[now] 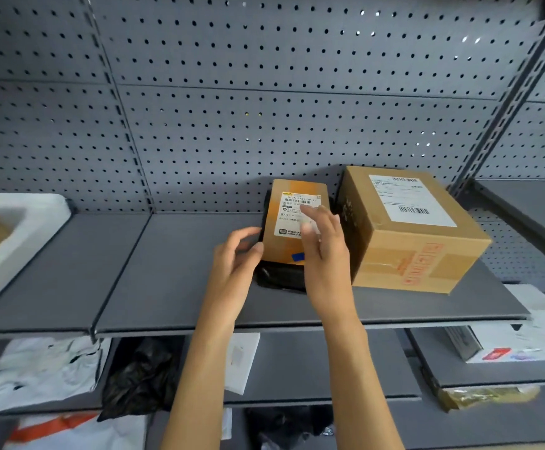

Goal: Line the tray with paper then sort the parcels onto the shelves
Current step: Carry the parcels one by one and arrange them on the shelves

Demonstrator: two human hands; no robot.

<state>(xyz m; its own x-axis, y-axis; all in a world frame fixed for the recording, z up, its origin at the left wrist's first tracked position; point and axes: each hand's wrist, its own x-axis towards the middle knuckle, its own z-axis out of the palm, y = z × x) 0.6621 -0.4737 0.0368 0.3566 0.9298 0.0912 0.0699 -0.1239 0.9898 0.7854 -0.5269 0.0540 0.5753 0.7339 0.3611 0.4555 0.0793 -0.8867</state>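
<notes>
On the grey metal shelf (173,271) in front of the perforated grey back panel (264,92), a small brown cardboard parcel with a white label (292,222) lies on top of a black plastic-wrapped parcel (280,276), just beside a larger brown cardboard box with red print (407,232) to its right. The left hand (235,258) rests its thumb against the small parcel's left edge, fingers loosely curled and holding nothing. The right hand (323,248) hovers over the parcel's near right corner, fingers relaxed and spread, holding nothing. The shelf is bare to the left as far as a white tray (21,219) at the far left, and along its front edge.
</notes>
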